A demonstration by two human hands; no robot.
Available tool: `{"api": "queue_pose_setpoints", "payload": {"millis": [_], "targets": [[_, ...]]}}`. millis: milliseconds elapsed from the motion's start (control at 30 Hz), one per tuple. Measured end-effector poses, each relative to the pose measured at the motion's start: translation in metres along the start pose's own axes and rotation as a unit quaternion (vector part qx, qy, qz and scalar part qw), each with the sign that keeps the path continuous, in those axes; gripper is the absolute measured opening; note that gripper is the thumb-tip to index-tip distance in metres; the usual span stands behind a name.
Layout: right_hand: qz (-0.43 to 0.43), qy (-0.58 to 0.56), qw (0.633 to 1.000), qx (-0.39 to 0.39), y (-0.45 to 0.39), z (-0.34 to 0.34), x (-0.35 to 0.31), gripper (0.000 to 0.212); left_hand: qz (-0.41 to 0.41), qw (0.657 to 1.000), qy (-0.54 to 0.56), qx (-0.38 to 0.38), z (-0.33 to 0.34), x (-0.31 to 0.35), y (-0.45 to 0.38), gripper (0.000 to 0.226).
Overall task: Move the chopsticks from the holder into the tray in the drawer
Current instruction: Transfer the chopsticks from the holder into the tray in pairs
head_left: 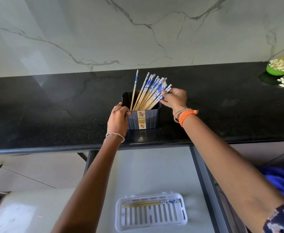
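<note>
A: Where do the chopsticks (152, 91) stand?

B: Fanned in the dark blue ribbed holder (143, 118) on the black countertop (54, 115), tops leaning toward one o'clock. One stick stands apart, nearly upright, at the holder's eleven o'clock side.

A: And the hands?

B: The left hand (118, 119) is closed round the holder's nine o'clock rim. The right hand (174, 99), at the holder's two o'clock, has its fingers pinched on the patterned tops of the lowest sticks.

A: The tray?

B: The white slotted tray (151, 214) lies in the open drawer (154, 165) at six o'clock, with a pair of chopsticks (152, 203) along its far edge.
</note>
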State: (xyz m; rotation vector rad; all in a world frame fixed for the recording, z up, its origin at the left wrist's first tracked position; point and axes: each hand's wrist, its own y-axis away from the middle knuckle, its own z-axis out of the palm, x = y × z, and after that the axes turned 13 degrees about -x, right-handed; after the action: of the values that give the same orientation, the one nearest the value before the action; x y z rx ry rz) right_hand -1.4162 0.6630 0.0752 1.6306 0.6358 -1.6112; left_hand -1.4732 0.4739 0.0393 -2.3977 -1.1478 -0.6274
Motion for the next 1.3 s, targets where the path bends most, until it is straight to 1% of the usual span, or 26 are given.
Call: {"api": "queue_pose_setpoints", "payload": {"millis": [100, 200, 300, 433, 533, 633, 700, 800, 867, 933, 1000, 1067, 1133, 1200, 1233, 1267, 1300], "targets": [[0.001, -0.004, 1.000, 0.008, 0.010, 0.009, 0.002, 0.020, 0.003, 1.000, 0.008, -0.004, -0.007, -0.006, 0.009, 0.014], [-0.004, -0.007, 0.999, 0.053, 0.016, 0.013, -0.006, 0.018, 0.002, 1.000, 0.018, -0.017, -0.015, -0.010, 0.013, 0.017], [-0.033, -0.005, 0.994, 0.101, 0.023, 0.012, -0.018, 0.017, 0.019, 0.999, 0.031, -0.020, -0.021, -0.018, 0.020, 0.017], [-0.060, -0.023, 0.988, 0.137, 0.035, 0.008, -0.029, 0.018, 0.048, 0.998, 0.043, -0.005, -0.026, -0.031, 0.034, 0.016], [-0.071, -0.047, 0.983, 0.162, 0.047, 0.004, -0.040, 0.018, 0.042, 0.999, 0.034, -0.009, -0.034, -0.033, 0.039, 0.018], [-0.089, -0.016, 0.977, 0.192, 0.061, -0.003, -0.059, 0.019, 0.037, 0.998, 0.037, -0.017, -0.045, -0.028, 0.042, 0.028], [-0.090, -0.056, 0.975, 0.198, 0.071, -0.010, -0.072, 0.017, 0.034, 0.998, 0.053, 0.003, -0.049, -0.025, 0.050, 0.036], [-0.079, -0.180, 0.965, 0.171, 0.100, -0.024, -0.073, 0.021, -0.003, 0.990, 0.129, 0.058, -0.046, -0.027, 0.081, 0.040], [-0.044, -0.237, 0.957, 0.160, 0.125, -0.029, -0.050, 0.021, -0.047, 0.976, 0.194, 0.087, -0.035, -0.033, 0.108, 0.041], [0.012, -0.287, 0.944, 0.161, 0.148, -0.028, -0.002, 0.026, -0.102, 0.958, 0.251, 0.092, -0.015, -0.044, 0.140, 0.040], [0.072, -0.319, 0.933, 0.152, 0.177, -0.024, 0.063, 0.035, -0.174, 0.948, 0.259, 0.062, 0.010, -0.059, 0.174, 0.039], [0.166, -0.327, 0.919, 0.147, 0.208, -0.021, 0.132, 0.036, -0.250, 0.939, 0.237, -0.018, 0.035, -0.076, 0.208, 0.041], [0.255, -0.319, 0.899, 0.158, 0.234, -0.020, 0.182, 0.030, -0.301, 0.926, 0.204, -0.100, 0.054, -0.091, 0.235, 0.042], [0.293, -0.306, 0.889, 0.173, 0.245, -0.017, 0.211, 0.012, -0.324, 0.913, 0.180, -0.169, 0.067, -0.102, 0.254, 0.042], [0.297, -0.298, 0.888, 0.185, 0.247, -0.014, 0.220, 0.011, -0.331, 0.906, 0.171, -0.200, 0.072, -0.106, 0.260, 0.040], [0.301, -0.288, 0.888, 0.196, 0.247, -0.012, 0.229, 0.024, -0.337, 0.899, 0.168, -0.224, 0.077, -0.109, 0.264, 0.038], [0.304, -0.275, 0.889, 0.202, 0.248, -0.010, 0.235, 0.031, -0.345, 0.891, 0.169, -0.239, 0.081, -0.112, 0.268, 0.036]]}}
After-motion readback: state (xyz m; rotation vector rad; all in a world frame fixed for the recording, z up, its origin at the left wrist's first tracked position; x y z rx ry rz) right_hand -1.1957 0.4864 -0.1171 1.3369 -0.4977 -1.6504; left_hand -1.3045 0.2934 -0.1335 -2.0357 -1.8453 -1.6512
